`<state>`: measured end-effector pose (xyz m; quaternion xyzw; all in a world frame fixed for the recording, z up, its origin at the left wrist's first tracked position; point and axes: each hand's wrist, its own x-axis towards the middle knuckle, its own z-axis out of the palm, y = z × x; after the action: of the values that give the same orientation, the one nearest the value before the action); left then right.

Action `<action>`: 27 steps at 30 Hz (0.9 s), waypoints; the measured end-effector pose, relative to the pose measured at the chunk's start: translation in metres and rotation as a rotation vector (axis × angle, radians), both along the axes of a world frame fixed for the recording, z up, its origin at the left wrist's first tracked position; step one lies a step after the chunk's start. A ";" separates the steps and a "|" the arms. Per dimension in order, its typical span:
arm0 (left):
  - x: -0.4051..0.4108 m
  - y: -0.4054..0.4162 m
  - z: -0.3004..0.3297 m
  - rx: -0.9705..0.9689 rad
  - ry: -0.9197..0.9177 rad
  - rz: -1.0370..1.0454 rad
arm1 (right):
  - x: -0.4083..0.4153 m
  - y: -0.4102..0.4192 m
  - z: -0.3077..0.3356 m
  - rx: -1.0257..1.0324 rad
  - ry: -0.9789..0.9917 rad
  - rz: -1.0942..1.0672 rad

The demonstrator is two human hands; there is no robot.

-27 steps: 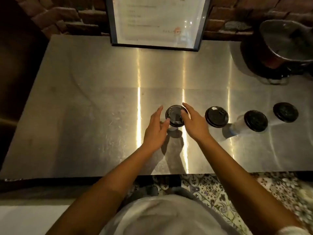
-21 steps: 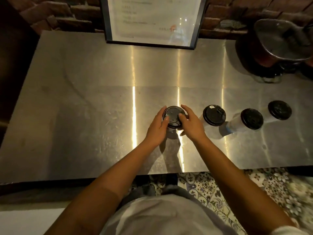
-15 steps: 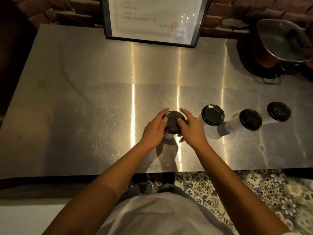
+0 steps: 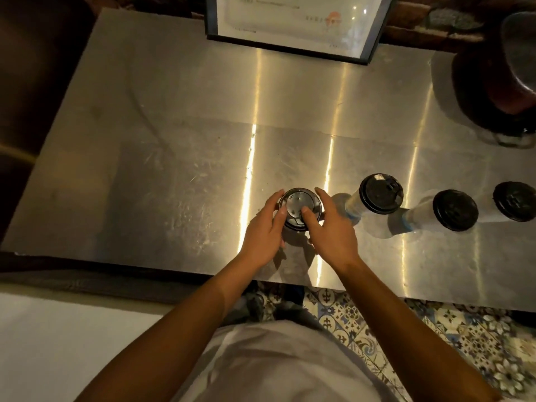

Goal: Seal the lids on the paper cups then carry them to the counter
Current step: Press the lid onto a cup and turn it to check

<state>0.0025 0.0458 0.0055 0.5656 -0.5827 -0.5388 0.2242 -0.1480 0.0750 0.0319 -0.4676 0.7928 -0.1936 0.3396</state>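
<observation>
Several white paper cups with black lids stand in a row on a steel table (image 4: 174, 169). The leftmost cup's lid (image 4: 298, 203) lies between my two hands. My left hand (image 4: 265, 230) wraps its left side, thumb on the lid's rim. My right hand (image 4: 330, 230) wraps its right side, thumb pressing on the lid's top. The cup's body is hidden under the lid and my hands. To the right stand a second cup (image 4: 380, 194), a third cup (image 4: 454, 210) and a fourth cup (image 4: 514, 201), each lidded and untouched.
A framed sheet (image 4: 293, 21) leans against the brick wall at the back. A dark metal pot (image 4: 504, 82) sits at the back right. The table's near edge runs just behind my wrists, with patterned floor tiles (image 4: 435, 338) below.
Both hands have closed in from beside the leftmost cup onto its lid, thumbs now on top. The view has shifted closer and further down over the table.
</observation>
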 end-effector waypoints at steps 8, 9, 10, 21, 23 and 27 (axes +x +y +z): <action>-0.014 0.012 -0.002 0.058 0.034 0.066 | 0.004 -0.040 -0.006 -0.199 0.035 0.078; -0.016 0.012 0.000 0.081 0.055 0.084 | 0.010 -0.047 -0.010 -0.184 0.037 0.079; -0.019 0.012 0.005 0.114 0.081 0.102 | 0.014 -0.051 -0.013 -0.177 0.060 0.093; -0.023 0.011 0.005 0.171 0.197 0.177 | 0.014 -0.049 -0.017 -0.167 0.331 0.267; -0.024 0.010 0.005 0.180 0.201 0.178 | 0.013 -0.050 -0.015 -0.179 0.342 0.315; -0.023 0.011 0.001 0.174 0.188 0.192 | 0.009 -0.053 -0.024 -0.137 0.374 0.391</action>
<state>-0.0208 0.0570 0.0070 0.5830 -0.4536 -0.6139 0.2781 -0.1391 0.0220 0.0081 -0.6613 0.7214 -0.0878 0.1859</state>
